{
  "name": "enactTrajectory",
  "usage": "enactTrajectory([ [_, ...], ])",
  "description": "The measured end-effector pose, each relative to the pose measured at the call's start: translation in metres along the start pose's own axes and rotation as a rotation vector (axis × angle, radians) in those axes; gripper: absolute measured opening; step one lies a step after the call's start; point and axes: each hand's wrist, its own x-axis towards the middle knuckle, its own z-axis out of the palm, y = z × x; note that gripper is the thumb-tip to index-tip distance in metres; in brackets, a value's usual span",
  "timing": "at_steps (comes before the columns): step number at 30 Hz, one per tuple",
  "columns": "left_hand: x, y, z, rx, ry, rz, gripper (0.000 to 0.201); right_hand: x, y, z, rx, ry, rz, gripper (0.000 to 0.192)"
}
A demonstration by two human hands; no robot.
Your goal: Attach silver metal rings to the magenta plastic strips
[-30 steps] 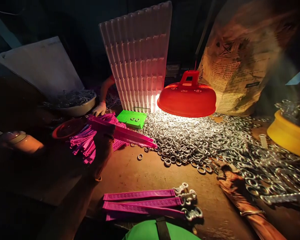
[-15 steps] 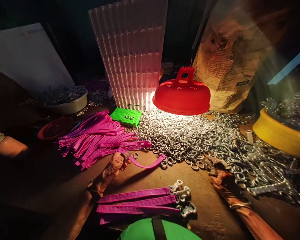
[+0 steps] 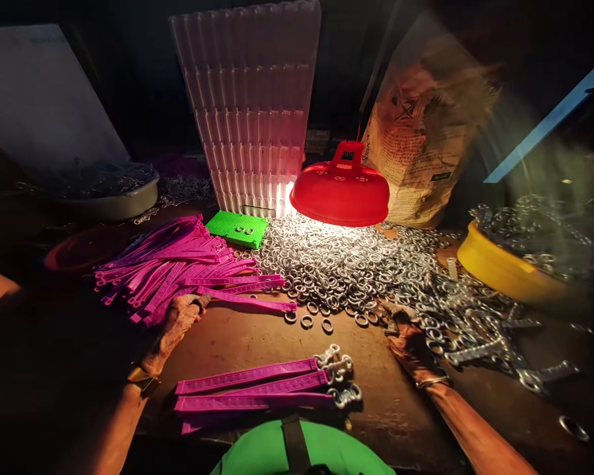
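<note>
Seemingly at the picking-up step, the left hand (image 3: 179,319) meets magenta straps (image 3: 185,260), the right hand (image 3: 404,335) metal rings (image 3: 346,267) on the surface (image 3: 257,338), grips unclear; next calls for secure pinches.

Forearms (image 3: 468,415) outstretched, a person's left hand (image 3: 184,313) curls forward-left of the red lamp (image 3: 340,194); the right hand (image 3: 400,330), fingers bent, sits nearer and to its right.
</note>
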Motion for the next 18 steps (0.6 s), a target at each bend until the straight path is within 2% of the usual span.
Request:
enactTrajectory([
  [2,-0.004,-0.003,-0.007,0.140,0.029,0.083,0.018,-0.001,-0.001,-0.002,0.016,-0.009,-0.008,0.023],
  [4,-0.012,0.001,0.004,0.209,0.010,0.226,0.015,-0.001,-0.002,-0.004,0.031,-0.012,-0.019,0.027],
  [8,-0.036,0.020,0.061,0.168,-0.146,0.475,0.017,-0.005,-0.016,0.003,0.055,-0.008,-0.052,0.023],
  [10,-0.043,0.031,0.088,0.304,-0.238,0.679,0.020,-0.009,-0.033,0.014,0.085,-0.005,-0.088,0.018],
  [12,-0.045,0.040,0.108,0.495,-0.291,0.860,0.026,-0.014,-0.056,0.029,0.184,-0.029,-0.171,0.027],
  [14,-0.040,0.046,0.118,0.669,-0.327,0.921,0.031,-0.017,-0.082,0.043,0.342,-0.138,-0.295,0.036],
  [18,-0.022,0.051,0.126,0.844,-0.404,0.885,0.029,-0.017,-0.115,0.068,0.552,-0.424,-0.413,0.019],
])
